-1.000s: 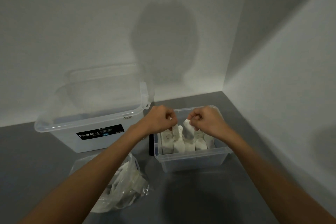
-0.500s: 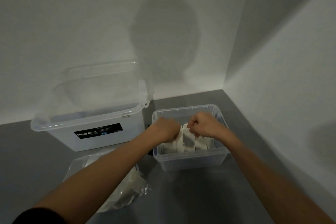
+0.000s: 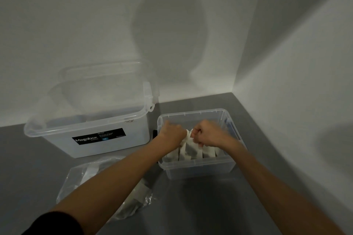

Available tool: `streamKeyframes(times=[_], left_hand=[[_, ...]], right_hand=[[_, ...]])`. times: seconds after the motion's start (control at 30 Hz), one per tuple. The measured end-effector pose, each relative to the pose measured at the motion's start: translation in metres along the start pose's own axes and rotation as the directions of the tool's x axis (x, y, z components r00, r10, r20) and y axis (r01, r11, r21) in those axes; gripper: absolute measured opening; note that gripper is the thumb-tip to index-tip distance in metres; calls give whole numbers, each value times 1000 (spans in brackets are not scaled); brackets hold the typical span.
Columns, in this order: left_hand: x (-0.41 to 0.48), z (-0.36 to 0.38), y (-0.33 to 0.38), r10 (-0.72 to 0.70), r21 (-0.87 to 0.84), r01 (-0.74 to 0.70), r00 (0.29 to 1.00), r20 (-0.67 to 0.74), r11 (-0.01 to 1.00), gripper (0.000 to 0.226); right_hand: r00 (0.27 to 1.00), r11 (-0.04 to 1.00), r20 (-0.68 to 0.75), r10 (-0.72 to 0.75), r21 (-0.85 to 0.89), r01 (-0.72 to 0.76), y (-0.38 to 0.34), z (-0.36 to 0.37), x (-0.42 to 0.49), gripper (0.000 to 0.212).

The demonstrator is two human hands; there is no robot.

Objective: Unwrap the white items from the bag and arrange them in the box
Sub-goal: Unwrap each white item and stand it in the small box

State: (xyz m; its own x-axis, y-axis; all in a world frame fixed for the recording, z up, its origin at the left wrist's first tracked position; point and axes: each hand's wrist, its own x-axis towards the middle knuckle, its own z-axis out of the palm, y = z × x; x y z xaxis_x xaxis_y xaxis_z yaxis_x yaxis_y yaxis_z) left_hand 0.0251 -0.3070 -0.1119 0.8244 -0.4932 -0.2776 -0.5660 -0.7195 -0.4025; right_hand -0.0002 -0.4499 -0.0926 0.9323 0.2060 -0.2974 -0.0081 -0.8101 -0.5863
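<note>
Left hand and right hand, fingers curled, pinched one white item over the box; a hard tug risked toppling the packed row.

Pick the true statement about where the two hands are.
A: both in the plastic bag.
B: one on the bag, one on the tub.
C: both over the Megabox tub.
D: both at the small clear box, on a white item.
D: the left hand and right hand, fingers curled, grip a white item above the small clear box; the bag lies untouched under the left forearm.
</note>
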Motion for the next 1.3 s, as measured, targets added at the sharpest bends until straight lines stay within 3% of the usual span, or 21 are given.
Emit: streamKeyframes(times=[0.13,0.23,0.37,0.57,0.8,0.93,1.1,1.3], left_hand=[[-12,-17,-22,-14,-283,-23,992,-126,959,25],[-36,-32,-40,-87,-567,-58,971,-225,822,19],[-70,-34,-54,-187,-748,-81,946,-266,659,18],[-107,-14,-64,-278,-821,-65,923,-265,568,16],[-155,2,-80,-360,-860,-20,903,-235,510,13],[-183,12,-90,-387,-890,21,905,-177,455,10],[-206,31,-101,-233,-869,81,972,-41,489,5],[-186,78,-94,-202,-812,208,973,113,546,20]], right_hand=[[999,999,50,-17,-28,19,-7,4,4,17],[994,1000,106,-1,-6,1,-17,12,10,15],[979,1000,203,16,-7,-15,-34,29,19,14],[977,981,210,19,-194,23,-47,52,27,25],[995,965,98,5,-261,21,-64,35,14,14],[989,925,-14,-149,-356,134,-103,-5,-19,18],[907,894,-3,-421,-171,415,-184,-14,-80,17],[889,877,101,-447,-146,458,-207,52,-65,16]])
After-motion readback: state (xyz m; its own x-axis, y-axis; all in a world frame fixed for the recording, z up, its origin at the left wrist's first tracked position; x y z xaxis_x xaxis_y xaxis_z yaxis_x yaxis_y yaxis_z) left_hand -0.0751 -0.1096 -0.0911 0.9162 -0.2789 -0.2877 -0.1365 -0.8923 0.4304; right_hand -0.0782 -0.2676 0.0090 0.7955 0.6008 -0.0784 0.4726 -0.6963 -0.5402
